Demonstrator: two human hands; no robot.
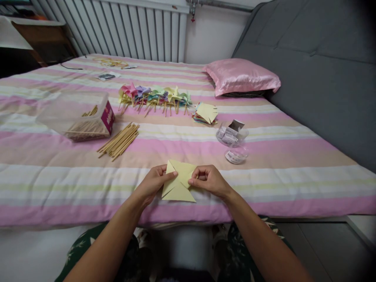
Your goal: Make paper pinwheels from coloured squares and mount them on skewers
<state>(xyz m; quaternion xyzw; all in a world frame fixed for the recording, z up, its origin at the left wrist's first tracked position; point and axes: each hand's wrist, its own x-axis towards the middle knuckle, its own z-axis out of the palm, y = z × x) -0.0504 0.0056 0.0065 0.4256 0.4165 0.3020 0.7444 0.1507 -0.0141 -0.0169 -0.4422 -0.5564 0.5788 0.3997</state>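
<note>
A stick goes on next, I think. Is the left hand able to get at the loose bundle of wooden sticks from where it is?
Probably yes. The loose sticks lie beyond and left of the left hand, with only bare bedspread between. But that hand is pinching the yellow paper and would have to let go.

Count from my head view: two hands, one yellow sheet, the rest in piles.

I count two hands, left hand (152,181) and right hand (209,180), both pinching one yellow paper square (178,181). One row of finished pinwheels (155,96); they overlap, so I can't give an exact number, several at least. One stack of cut paper squares (205,113), sheets too tight to count. One loose bundle of wooden sticks (120,141), many, uncountable from here. One clear plastic box (76,116) with more sticks inside. Two small clear containers (233,143), close together. One pink pillow (241,76). One striped bedsheet (293,156). One radiator (126,27).
</note>
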